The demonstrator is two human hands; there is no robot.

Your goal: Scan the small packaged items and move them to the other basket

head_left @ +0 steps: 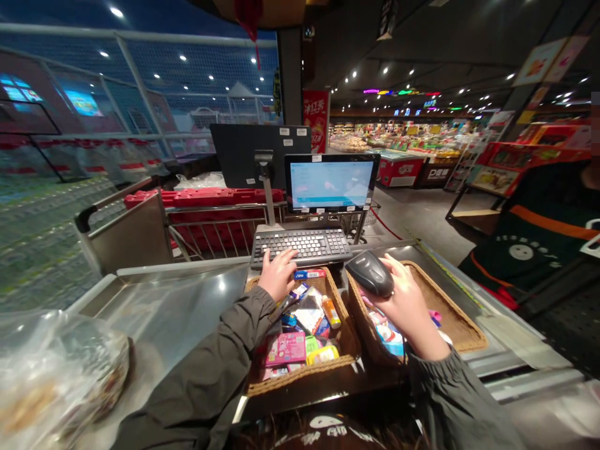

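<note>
My left hand (277, 274) rests at the left front of the black keyboard (314, 244), fingers spread over the keys and holding nothing. In my right hand (405, 300) is a black barcode scanner (370, 273), its head tilted to the left above a wicker basket (454, 306). Below my left wrist, a second wicker basket (344, 312) is filled with small packaged goods, among them a pink box (285, 347), an orange bottle (330, 311) and a yellow package (323, 355). Behind the keyboard stands a lit monitor (332, 182).
A clear plastic bag (56, 369) with goods inside lies on the metal counter (187, 306) at left. A dark screen (244, 150) on a pole and a metal cart (220, 231) stand beyond. At right is a person in a dark green apron (525, 250).
</note>
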